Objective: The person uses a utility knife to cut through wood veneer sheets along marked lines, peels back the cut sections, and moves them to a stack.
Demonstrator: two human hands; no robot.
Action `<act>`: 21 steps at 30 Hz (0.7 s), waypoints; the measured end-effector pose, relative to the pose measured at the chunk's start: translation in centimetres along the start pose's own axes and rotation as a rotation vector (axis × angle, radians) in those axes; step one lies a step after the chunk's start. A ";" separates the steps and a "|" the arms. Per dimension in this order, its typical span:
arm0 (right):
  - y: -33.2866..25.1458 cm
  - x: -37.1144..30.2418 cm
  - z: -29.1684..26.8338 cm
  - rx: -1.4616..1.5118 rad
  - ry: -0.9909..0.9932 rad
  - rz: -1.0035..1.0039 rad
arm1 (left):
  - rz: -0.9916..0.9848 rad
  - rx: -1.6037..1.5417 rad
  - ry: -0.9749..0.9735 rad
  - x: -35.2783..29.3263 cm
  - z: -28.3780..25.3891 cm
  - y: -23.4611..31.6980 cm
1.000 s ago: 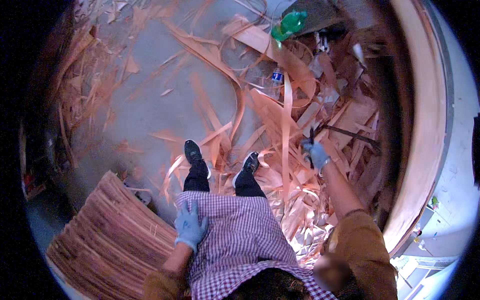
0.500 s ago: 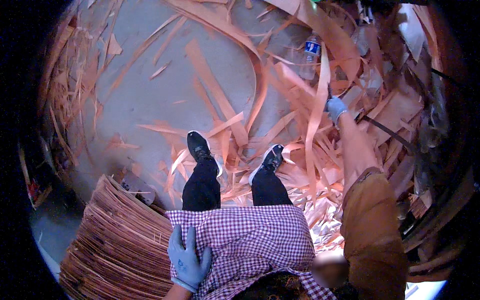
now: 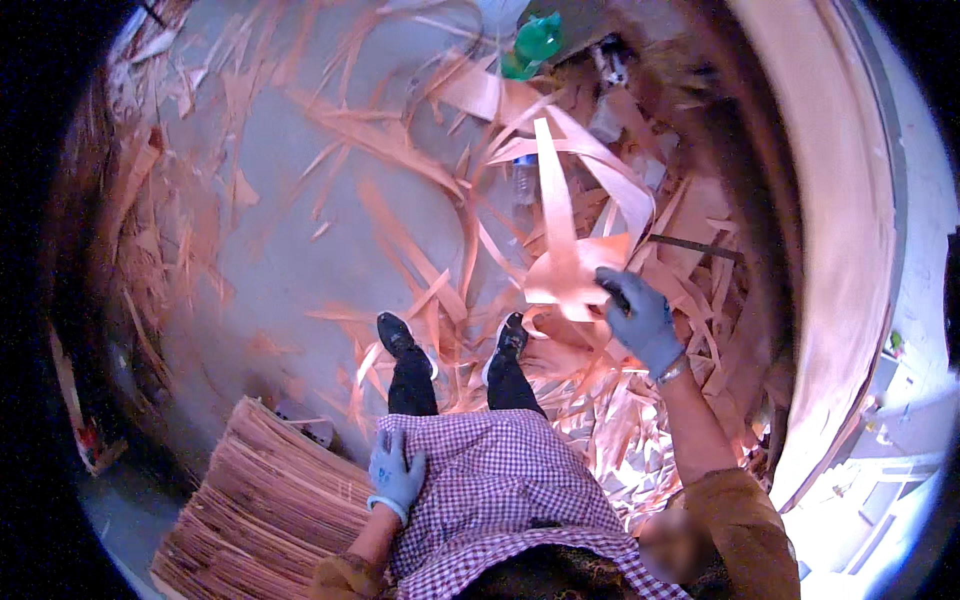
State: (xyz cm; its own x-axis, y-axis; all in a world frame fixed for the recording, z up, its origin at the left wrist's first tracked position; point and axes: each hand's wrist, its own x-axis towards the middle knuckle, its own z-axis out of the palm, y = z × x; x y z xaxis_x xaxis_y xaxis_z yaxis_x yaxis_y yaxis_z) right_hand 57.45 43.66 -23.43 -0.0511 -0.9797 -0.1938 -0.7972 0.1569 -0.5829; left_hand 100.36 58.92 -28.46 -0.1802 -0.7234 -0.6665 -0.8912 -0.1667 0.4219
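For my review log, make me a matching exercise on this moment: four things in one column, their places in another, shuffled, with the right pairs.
Things
1. left hand
2. right hand
3. green plastic object
4. stack of thin sheets

Places
A. at the top of the view, farther out than the black shoes
B. at the right edge of a pale orange piece, as the view shows it
C. at the lower left of the view
D. on the checked cloth over the lap

Right pairs: 1-D, 2-B, 3-A, 4-C
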 end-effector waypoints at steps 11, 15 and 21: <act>-20.1 -8.3 -20.5 0.191 0.052 0.086 | 0.274 -0.818 0.161 7.3 -19.0 12.5; -20.3 -13.9 -28.4 0.565 0.123 0.178 | 0.378 -0.999 -0.590 5.3 -23.0 23.1; -17.6 -13.6 -26.3 0.601 0.122 -0.076 | 0.228 -1.294 -1.312 -0.8 -20.7 31.3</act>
State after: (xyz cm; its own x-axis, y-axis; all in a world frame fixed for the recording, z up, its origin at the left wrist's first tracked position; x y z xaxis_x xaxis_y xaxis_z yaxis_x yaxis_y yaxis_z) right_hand 56.41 50.92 10.21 -0.1040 -0.9925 -0.0635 -0.3252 0.0943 -0.9409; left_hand 81.26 40.43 -1.97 -0.9656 0.0095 -0.2597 -0.0867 -0.9538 0.2878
